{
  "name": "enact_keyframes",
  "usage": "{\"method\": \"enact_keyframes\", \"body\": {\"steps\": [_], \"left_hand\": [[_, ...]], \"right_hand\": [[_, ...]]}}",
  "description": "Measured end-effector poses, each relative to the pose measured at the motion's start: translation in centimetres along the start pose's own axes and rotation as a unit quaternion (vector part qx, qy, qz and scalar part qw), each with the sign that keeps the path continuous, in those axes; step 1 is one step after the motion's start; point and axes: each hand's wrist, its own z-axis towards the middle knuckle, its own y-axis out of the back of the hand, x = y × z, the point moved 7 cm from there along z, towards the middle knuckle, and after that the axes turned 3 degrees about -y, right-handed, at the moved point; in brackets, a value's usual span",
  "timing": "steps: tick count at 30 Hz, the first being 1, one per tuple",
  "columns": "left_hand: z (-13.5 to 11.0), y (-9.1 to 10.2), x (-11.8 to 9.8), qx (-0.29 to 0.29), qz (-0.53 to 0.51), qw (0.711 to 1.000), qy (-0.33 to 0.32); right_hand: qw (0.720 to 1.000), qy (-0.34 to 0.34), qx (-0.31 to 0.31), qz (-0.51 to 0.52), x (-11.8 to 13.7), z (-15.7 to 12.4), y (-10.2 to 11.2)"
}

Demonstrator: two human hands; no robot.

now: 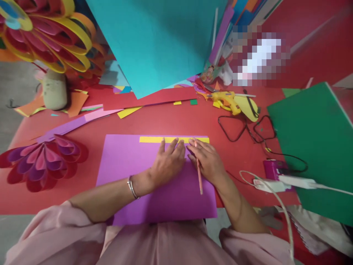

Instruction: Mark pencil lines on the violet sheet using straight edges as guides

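Observation:
A sheet of purple paper (127, 173) lies flat on the red table in front of me. Along its top edge runs a yellow paper strip (149, 140). My left hand (168, 162) lies open on the sheet, its outstretched fingertips on the strip. Close beside it, my right hand (208, 160) also rests its fingertips at the strip's right part. A pink pencil (199, 176) is held between the fingers of my right hand, its lower end slanting down over the sheet.
A looped paper flower (45, 162) sits on the left. Behind are paper strips, a teal sheet (160, 44) and a yellow glue gun (227, 101) with a black cord. To the right are a green sheet (311, 147) and white plugs (273, 185) with cables.

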Motion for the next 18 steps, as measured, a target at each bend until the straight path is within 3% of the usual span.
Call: {"method": "enact_keyframes", "body": {"steps": [18], "left_hand": [[0.04,0.58,-0.14,-0.029,0.014,0.999,-0.027]], "right_hand": [[1.000,-0.010,0.002,0.017,-0.22,-0.12,0.04]]}}
